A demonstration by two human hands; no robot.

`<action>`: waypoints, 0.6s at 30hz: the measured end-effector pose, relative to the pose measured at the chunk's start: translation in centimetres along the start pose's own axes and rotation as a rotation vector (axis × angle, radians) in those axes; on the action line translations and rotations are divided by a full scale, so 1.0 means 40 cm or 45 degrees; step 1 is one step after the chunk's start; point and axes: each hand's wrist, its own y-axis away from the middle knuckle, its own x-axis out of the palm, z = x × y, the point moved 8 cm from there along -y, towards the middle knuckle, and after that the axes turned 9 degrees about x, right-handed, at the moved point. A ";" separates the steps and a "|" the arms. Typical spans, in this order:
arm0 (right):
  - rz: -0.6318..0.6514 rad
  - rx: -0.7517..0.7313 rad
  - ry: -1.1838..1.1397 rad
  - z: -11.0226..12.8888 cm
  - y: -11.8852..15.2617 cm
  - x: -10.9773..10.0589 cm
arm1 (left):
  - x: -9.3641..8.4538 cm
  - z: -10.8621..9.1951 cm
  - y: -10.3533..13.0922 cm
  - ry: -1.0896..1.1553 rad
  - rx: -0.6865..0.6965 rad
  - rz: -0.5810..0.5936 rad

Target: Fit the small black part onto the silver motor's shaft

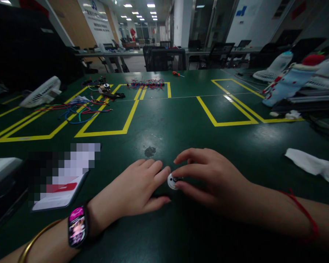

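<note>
A small white round disc (171,181) with dark holes and a black piece at its centre is at the near middle of the green table (164,233). My right hand (211,177) has its thumb and index finger closed around the black piece, partly hiding it. Its other fingers are loosely bent above. My left hand (141,186) lies palm down on the other side, index fingertip at the disc's left edge and thumb spread away below. Whether that fingertip presses on the disc I cannot tell. A lit smartwatch (77,226) is on the left wrist.
A partly blurred phone (63,188) lies to the left. Loose coloured wires (84,109), a wire bundle (148,84) and an orange screwdriver (177,73) are farther back. White fans (44,93) stand at the sides. A white cloth (311,162) lies right, and yellow tape (101,134) marks the table.
</note>
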 end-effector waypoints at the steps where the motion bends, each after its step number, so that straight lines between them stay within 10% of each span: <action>1: -0.006 -0.007 0.024 0.002 -0.004 0.003 | 0.000 0.000 0.001 0.007 -0.001 -0.002; 11: -0.047 0.095 -0.347 -0.031 0.001 -0.046 | 0.000 0.015 0.003 0.136 -0.044 -0.055; 18: 0.205 0.175 -0.207 -0.125 0.077 0.034 | 0.001 0.029 0.005 0.228 -0.076 -0.080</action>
